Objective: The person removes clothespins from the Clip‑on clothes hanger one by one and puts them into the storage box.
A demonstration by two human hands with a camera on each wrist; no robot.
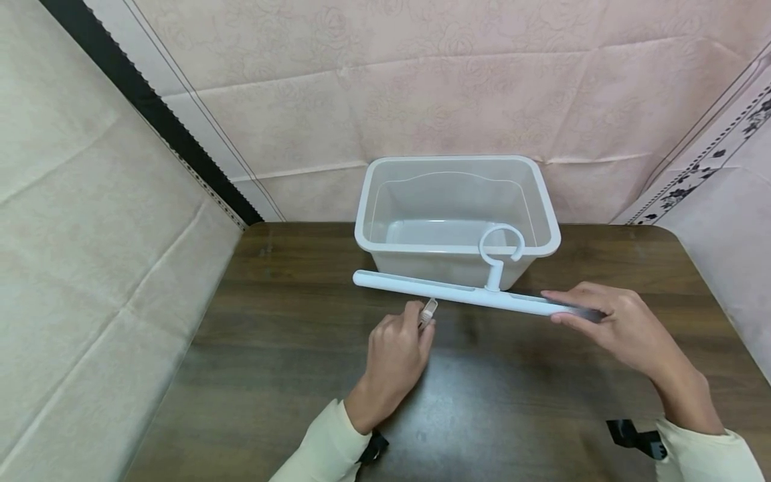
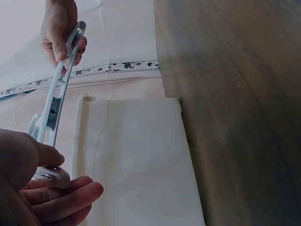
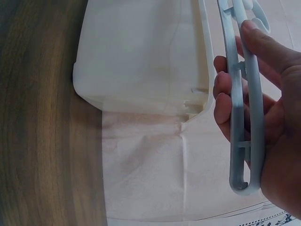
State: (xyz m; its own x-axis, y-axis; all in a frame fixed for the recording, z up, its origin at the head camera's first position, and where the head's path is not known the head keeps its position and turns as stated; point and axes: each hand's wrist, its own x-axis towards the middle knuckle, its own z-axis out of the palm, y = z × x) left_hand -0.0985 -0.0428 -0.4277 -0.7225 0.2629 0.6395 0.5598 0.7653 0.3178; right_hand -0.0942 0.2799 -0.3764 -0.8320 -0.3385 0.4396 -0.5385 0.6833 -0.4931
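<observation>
A light-blue plastic clothes hanger (image 1: 452, 290) with a round hook is held up in front of the tub, its long bar nearly level. My right hand (image 1: 626, 321) grips its right end between thumb and fingers. Seen in the right wrist view, the hanger (image 3: 239, 117) has two slim rails joined by short cross-pieces. My left hand (image 1: 394, 351), just below the bar's middle, pinches a small whitish piece (image 1: 427, 313) with a rounded end between thumb and fingers. Most of this piece (image 2: 54, 178) is hidden by the hand, so I cannot tell its kind.
Behind the hanger a pale grey plastic tub (image 1: 458, 263) stands at the back of the brown wooden table (image 1: 289, 355). The hook overlaps its front rim in the head view. Cream patterned cloth (image 1: 458, 100) hangs behind the table, with more cloth at both sides.
</observation>
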